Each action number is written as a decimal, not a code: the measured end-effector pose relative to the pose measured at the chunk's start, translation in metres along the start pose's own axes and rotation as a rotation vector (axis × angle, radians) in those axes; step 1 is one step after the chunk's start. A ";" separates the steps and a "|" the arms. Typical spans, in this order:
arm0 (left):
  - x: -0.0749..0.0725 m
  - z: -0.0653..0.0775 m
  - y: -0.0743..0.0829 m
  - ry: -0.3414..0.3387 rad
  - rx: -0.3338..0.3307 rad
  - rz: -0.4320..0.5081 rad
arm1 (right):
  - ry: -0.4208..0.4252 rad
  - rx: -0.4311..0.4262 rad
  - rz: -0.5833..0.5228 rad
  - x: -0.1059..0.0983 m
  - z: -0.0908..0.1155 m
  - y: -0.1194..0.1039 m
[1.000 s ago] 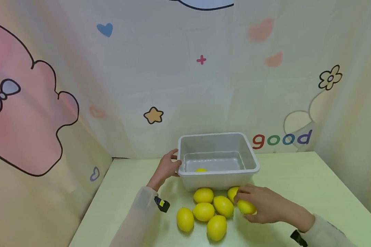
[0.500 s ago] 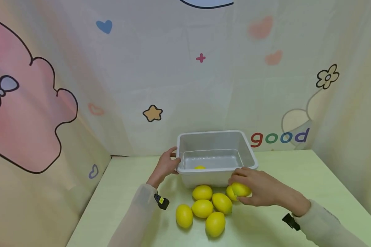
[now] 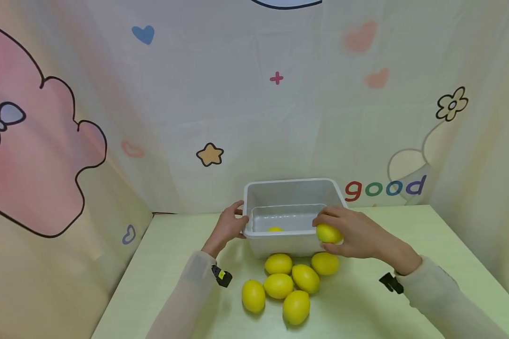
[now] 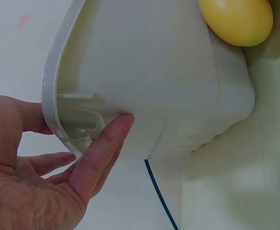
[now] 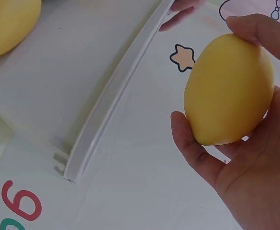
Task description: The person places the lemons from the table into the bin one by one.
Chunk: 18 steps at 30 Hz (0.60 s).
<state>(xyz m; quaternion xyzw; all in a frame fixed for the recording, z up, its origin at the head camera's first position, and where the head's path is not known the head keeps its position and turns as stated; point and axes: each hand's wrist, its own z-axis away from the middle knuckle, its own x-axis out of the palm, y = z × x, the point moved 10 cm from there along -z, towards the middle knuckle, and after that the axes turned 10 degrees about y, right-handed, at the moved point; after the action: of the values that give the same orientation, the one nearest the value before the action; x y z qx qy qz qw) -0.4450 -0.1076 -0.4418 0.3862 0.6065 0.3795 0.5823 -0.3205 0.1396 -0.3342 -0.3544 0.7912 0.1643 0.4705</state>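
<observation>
A yellow lemon (image 3: 328, 233) is held in my right hand (image 3: 360, 233), level with the front right rim of a white plastic bin (image 3: 294, 245). In the right wrist view, the thumb and fingers clasp this lemon (image 5: 229, 91) from both sides, apart from the bin wall (image 5: 106, 91). My left hand (image 3: 227, 223) grips the bin's left end. The left wrist view has that hand (image 4: 58, 163) around the rim, with fingers against the outer wall (image 4: 163, 86). Inside the bin, only the top of one lemon (image 3: 275, 230) shows over the front wall.
Several lemons (image 3: 278, 286) lie grouped on the pale green table (image 3: 377, 301) in front of the bin. One of them (image 3: 325, 263) lies below my right hand. A printed curtain (image 3: 288, 117) hangs just behind the bin.
My right hand has lifted its lemon from among the others on the table, up and away toward the bin's front rim. The left hand keeps its grip on the bin.
</observation>
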 end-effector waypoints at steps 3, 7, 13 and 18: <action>0.000 0.000 0.000 0.002 -0.001 -0.004 | 0.024 -0.009 0.003 -0.003 -0.007 0.003; 0.000 0.001 0.000 -0.001 0.002 -0.003 | 0.051 -0.019 -0.011 -0.009 -0.015 0.006; 0.000 0.002 0.003 -0.002 0.007 0.002 | 0.063 -0.004 -0.040 -0.022 -0.029 0.011; -0.001 0.002 0.003 0.005 0.013 -0.001 | 0.069 -0.012 -0.041 -0.030 -0.045 0.013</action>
<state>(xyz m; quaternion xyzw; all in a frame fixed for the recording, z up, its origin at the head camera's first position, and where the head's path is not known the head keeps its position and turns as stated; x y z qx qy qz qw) -0.4424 -0.1072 -0.4384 0.3886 0.6107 0.3761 0.5784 -0.3485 0.1344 -0.2867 -0.3790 0.7985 0.1472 0.4439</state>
